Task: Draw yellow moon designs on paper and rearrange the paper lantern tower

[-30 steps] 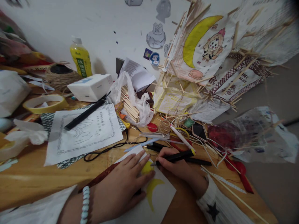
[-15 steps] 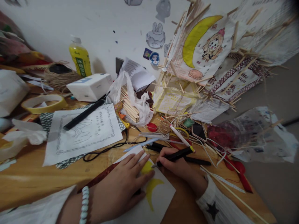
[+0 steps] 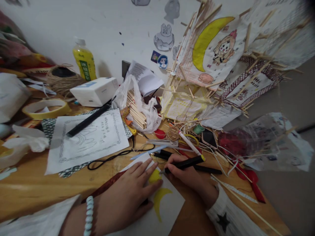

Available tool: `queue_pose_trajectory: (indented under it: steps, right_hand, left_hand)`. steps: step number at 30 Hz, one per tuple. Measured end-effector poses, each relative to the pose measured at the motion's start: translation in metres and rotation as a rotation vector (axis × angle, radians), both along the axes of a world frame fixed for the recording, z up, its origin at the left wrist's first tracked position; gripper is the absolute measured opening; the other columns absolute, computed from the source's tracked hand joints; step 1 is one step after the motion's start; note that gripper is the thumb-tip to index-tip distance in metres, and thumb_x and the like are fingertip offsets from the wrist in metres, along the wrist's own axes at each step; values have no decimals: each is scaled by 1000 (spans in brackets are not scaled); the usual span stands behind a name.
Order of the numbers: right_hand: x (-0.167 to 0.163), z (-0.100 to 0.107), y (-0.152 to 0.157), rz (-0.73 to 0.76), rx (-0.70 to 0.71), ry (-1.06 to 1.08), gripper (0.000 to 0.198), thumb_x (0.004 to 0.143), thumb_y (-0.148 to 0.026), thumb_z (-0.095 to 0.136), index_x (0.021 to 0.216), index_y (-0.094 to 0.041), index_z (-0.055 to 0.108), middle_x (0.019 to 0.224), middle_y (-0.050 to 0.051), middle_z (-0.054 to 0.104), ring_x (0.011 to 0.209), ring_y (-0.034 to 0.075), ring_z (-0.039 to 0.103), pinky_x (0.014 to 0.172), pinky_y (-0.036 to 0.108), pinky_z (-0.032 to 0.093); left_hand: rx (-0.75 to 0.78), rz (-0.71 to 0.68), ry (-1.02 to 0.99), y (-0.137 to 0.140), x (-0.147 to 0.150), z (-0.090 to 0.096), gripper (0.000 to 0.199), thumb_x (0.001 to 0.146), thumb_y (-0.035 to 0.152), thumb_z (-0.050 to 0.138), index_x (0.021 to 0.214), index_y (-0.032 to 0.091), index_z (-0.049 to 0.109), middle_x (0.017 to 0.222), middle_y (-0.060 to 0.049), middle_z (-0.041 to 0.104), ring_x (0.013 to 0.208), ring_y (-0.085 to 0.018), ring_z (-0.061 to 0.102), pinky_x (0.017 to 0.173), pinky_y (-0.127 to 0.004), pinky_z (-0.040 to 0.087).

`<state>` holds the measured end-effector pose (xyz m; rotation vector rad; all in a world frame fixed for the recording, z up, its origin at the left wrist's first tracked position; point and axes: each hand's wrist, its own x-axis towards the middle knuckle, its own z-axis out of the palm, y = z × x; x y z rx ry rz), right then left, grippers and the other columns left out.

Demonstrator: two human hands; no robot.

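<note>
My left hand [image 3: 133,188] lies flat with fingers spread on a white sheet of paper [image 3: 172,209]. A yellow crescent moon [image 3: 159,200] and a rounded yellow patch [image 3: 154,176], partly under my fingers, are coloured on that sheet. In my right hand [image 3: 180,172] is a black marker pen [image 3: 187,163] with a yellow end, its tip at the upper right edge of the yellow patch. Under the sheet, a dark red strip [image 3: 108,186] shows along the left side.
Beyond my hands lie a white-and-red pen [image 3: 190,142], a black pen [image 3: 208,169] and tangled cords. On the left are a drawn sheet [image 3: 71,154], a tape roll [image 3: 46,109] and a white box [image 3: 94,91]. Stick-framed paper lanterns [image 3: 184,105] stand at right; bagged sticks [image 3: 136,111] lie centrally.
The marker tip has shifted slightly up along the edge of the yellow patch, with my right hand moving a little. My left hand stays in place.
</note>
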<state>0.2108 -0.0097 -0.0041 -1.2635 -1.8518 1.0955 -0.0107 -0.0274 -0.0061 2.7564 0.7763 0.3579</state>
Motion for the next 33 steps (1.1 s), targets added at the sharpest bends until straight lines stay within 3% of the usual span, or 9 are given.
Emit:
queue_pose_trajectory:
  steps: [19, 33]
  right_hand:
    - [2, -1, 1, 0, -44, -1, 19, 78, -30, 52, 64, -17, 54, 58, -2, 53, 50, 9, 47, 47, 20, 36]
    - [3, -5, 1, -13, -23, 29, 20, 79, -30, 52, 64, -17, 53, 60, -2, 52, 50, 8, 46, 45, 19, 35]
  left_hand:
    - [8, -7, 85, 0, 1, 4, 53, 78, 22, 58, 130, 27, 48, 144, -16, 36, 133, -38, 29, 100, -58, 35]
    - [53, -17, 3, 1, -1, -5, 53, 77, 24, 60, 129, 28, 48, 144, -13, 37, 132, -37, 31, 101, -56, 34]
